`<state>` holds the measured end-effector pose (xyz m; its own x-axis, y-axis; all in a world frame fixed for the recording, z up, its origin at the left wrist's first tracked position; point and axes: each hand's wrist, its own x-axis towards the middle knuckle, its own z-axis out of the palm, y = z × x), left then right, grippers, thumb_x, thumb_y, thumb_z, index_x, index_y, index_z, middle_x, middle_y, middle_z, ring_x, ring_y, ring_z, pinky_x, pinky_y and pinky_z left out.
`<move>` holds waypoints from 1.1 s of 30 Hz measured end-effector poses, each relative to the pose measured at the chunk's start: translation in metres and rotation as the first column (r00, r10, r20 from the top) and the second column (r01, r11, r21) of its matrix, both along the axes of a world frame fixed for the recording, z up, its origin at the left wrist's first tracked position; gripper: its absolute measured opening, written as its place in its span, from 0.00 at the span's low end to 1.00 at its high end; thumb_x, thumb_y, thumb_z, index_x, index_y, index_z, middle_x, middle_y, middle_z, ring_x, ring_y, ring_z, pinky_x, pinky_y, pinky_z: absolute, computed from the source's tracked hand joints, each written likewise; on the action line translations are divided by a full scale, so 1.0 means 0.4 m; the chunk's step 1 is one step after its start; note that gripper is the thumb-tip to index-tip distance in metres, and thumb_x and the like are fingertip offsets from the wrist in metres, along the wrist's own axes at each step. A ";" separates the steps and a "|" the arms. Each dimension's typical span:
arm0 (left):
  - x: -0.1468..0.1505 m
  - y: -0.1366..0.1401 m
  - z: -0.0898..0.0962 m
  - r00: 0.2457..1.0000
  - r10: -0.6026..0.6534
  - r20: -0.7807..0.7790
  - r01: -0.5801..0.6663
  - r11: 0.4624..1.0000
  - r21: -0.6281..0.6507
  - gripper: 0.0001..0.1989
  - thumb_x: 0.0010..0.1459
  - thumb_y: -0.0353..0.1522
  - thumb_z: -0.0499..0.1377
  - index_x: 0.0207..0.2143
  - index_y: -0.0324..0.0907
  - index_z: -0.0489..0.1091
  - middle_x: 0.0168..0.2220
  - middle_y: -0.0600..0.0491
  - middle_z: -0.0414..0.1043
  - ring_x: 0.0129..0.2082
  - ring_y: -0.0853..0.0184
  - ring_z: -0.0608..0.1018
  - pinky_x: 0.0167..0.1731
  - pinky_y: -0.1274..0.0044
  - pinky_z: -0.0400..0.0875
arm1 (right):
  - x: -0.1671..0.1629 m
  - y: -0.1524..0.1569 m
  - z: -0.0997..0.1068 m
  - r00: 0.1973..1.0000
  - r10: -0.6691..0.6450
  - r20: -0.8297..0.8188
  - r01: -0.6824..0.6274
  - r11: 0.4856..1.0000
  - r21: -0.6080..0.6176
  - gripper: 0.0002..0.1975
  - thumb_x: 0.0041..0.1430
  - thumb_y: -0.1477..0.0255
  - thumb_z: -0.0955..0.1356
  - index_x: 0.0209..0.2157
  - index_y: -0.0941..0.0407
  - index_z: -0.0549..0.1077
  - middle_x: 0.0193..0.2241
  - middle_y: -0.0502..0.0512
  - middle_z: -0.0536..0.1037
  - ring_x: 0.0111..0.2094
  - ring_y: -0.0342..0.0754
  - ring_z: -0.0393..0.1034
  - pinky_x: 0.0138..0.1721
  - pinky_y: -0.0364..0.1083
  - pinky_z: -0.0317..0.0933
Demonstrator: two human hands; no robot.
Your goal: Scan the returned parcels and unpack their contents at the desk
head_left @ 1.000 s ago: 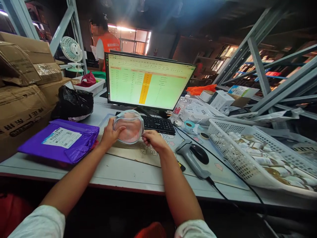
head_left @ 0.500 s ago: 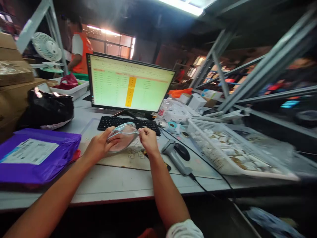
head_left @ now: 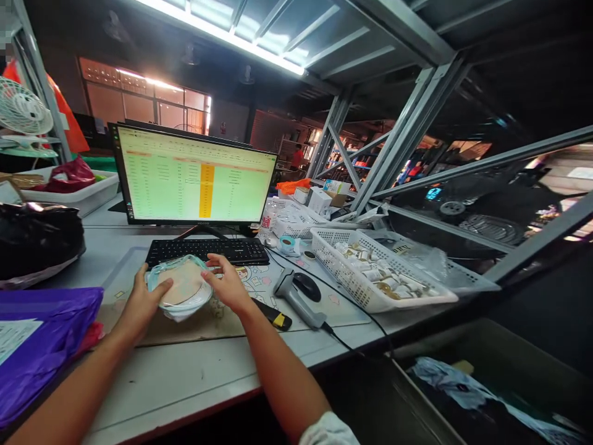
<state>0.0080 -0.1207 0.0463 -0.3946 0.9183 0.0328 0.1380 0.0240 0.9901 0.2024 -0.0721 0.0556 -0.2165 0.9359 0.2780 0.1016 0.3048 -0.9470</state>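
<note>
A clear plastic pouch (head_left: 183, 285) with light-blue edging and a pale beige, rounded item inside is held up over the desk mat, in front of the keyboard (head_left: 208, 250). My left hand (head_left: 144, 300) is closed on its left side, thumb lying across the front and fingers mostly hidden behind. At the right edge, my right hand (head_left: 227, 284) touches the pouch with bent fingers and thumb. Beside my right forearm lies a black-and-yellow box cutter (head_left: 278, 319). A grey barcode scanner (head_left: 301, 301) rests farther right, next to a black mouse (head_left: 306, 287).
A monitor (head_left: 194, 179) stands behind the keyboard. To the right is a white perforated basket (head_left: 352, 287) with several small wrapped rolls. Tape rolls (head_left: 288, 245) sit near it. On the left are a purple parcel (head_left: 50, 346) and a black bag (head_left: 41, 238). A cable crosses the mat.
My view has swung to the right. The pouch has turned its broad beige face up toward me. My right hand has gone from pinching its end to resting at its edge with looser fingers.
</note>
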 end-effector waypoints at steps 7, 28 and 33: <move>-0.027 -0.012 -0.055 0.623 -0.274 -0.732 0.199 0.961 -0.191 0.47 0.55 0.59 0.57 0.66 0.36 0.67 0.75 0.38 0.46 0.74 0.38 0.48 0.70 0.51 0.47 | -0.027 0.048 -0.058 0.988 -0.155 0.029 0.157 0.961 -0.227 0.20 0.44 0.84 0.70 0.41 0.56 0.77 0.39 0.53 0.80 0.36 0.46 0.73 0.44 0.48 0.69; -0.056 -0.006 0.005 0.644 -0.123 -0.755 0.125 0.991 -0.054 0.43 0.66 0.62 0.35 0.26 0.40 0.74 0.24 0.47 0.73 0.26 0.61 0.75 0.26 0.74 0.63 | -0.066 -0.002 -0.067 0.993 0.006 0.122 -0.008 1.000 0.016 0.33 0.49 0.47 0.76 0.47 0.55 0.69 0.47 0.61 0.75 0.46 0.54 0.72 0.53 0.56 0.66; -0.028 -0.020 0.001 0.593 -0.154 -0.790 0.439 0.885 0.157 0.44 0.68 0.60 0.33 0.36 0.41 0.79 0.44 0.42 0.80 0.53 0.54 0.79 0.58 0.63 0.69 | -0.076 -0.018 -0.057 0.952 0.274 -0.139 -0.291 0.949 -0.124 0.35 0.49 0.51 0.77 0.52 0.52 0.66 0.59 0.62 0.71 0.52 0.56 0.73 0.49 0.53 0.71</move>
